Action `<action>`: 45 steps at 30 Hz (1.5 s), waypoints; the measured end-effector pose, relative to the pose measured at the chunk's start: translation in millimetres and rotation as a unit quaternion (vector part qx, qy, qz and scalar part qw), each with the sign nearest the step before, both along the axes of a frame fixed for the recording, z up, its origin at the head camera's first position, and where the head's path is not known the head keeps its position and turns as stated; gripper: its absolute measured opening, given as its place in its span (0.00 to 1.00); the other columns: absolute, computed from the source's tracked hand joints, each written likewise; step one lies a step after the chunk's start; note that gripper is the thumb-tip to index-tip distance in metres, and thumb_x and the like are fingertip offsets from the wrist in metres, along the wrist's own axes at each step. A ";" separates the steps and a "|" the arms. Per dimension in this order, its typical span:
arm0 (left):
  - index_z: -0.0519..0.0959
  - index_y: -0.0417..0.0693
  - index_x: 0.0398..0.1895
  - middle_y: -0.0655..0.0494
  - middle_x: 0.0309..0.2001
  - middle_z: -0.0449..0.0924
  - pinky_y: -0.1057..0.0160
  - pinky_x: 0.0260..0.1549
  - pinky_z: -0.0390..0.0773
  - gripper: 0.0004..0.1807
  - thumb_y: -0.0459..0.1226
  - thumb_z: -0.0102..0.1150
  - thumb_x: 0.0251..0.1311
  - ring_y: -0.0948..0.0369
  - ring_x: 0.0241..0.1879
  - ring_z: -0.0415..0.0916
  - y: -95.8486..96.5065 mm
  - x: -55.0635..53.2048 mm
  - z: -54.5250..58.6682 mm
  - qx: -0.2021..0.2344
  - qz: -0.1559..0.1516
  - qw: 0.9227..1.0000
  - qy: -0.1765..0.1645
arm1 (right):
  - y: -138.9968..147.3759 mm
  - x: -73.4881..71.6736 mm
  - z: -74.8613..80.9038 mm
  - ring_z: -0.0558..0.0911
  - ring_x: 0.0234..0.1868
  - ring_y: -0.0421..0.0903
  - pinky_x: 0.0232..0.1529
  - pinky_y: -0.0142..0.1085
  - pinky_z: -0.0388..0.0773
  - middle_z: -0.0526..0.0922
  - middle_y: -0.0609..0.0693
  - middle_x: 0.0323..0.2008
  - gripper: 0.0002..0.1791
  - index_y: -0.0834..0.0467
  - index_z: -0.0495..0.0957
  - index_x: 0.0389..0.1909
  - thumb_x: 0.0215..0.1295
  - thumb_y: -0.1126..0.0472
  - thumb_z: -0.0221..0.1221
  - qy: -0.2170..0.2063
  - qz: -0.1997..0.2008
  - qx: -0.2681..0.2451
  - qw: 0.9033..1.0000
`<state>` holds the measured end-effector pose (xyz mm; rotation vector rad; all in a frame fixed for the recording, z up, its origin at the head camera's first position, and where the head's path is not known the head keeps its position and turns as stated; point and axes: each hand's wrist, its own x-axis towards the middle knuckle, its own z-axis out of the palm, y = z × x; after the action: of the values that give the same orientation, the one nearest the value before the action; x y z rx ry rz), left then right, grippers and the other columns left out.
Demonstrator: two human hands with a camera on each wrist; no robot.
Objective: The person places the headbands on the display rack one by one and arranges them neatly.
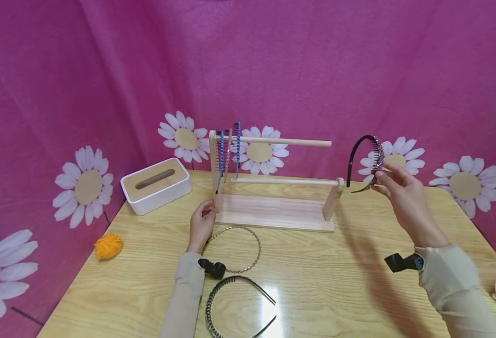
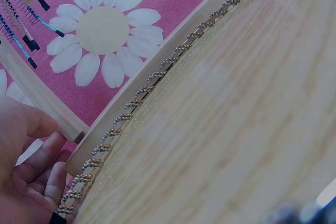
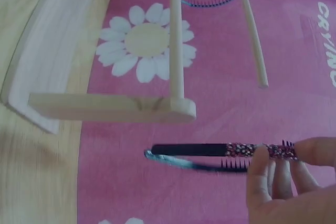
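so the left arm comes in low from the front edge of the worktop (image 1: 315, 267), forearm pointing pretty much at the back edge. the left hand (image 1: 202, 223) is down at the foot of the left post of the wooden rack (image 1: 273, 212), fingers bent and holding on there.

the right arm is raised, reaching in over the right side of the worktop and angled toward the back edge. the right hand (image 1: 412, 202) has a black headband with sparkly pinkish stones (image 1: 377, 152) pinched between thumb and fingers on the stone-covered part. it's up in the air near the back edge, just beyond the rack's right post and not touching the lower rod (image 1: 286, 181).

three other headbands, two blue (image 1: 238, 145) and one pale pink (image 1: 228, 155), hang on the upper rod (image 1: 290, 142), bunched at its left end. a gold beaded headband (image 1: 259, 249) lies right by the left wrist, and a black toothed headband (image 1: 208, 310) sits closer to the front edge. tissue box (image 1: 159, 199) is toward the back left corner, orange bundle (image 1: 108, 246) by the left edge.
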<state>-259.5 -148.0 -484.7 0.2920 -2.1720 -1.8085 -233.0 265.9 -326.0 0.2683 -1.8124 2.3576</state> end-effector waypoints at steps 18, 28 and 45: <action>0.78 0.34 0.53 0.41 0.42 0.80 0.71 0.43 0.72 0.18 0.26 0.49 0.60 0.55 0.43 0.76 0.5 0.4 1.1 -0.008 0.005 1.000 -0.009 | -94.4 -38.5 13.7 0.79 0.38 0.29 0.45 0.21 0.78 0.81 0.35 0.36 0.20 0.60 0.71 0.62 0.70 0.65 0.54 0.006 -0.043 0.112 0.993; 0.78 0.34 0.52 0.40 0.42 0.80 0.70 0.44 0.72 0.17 0.27 0.51 0.60 0.59 0.41 0.76 -1.2 -1.8 -1.2 -0.020 0.003 1.000 0.003 | -161.8 -53.1 2.5 0.79 0.40 0.30 0.51 0.27 0.77 0.79 0.37 0.38 0.25 0.63 0.65 0.68 0.72 0.66 0.51 -0.045 -0.008 0.115 0.992; 0.78 0.34 0.52 0.38 0.44 0.80 0.70 0.44 0.73 0.16 0.28 0.51 0.61 0.54 0.44 0.77 -1.1 0.1 0.1 -0.013 -0.001 1.000 0.003 | -231.1 -60.2 -3.2 0.79 0.37 0.32 0.47 0.28 0.80 0.79 0.51 0.44 0.25 0.64 0.66 0.68 0.71 0.69 0.51 -0.073 0.050 0.032 0.996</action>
<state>-259.4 -149.1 -484.6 0.2775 -2.1900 -1.7796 -293.2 34.7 -329.3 0.2050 -1.9856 2.4486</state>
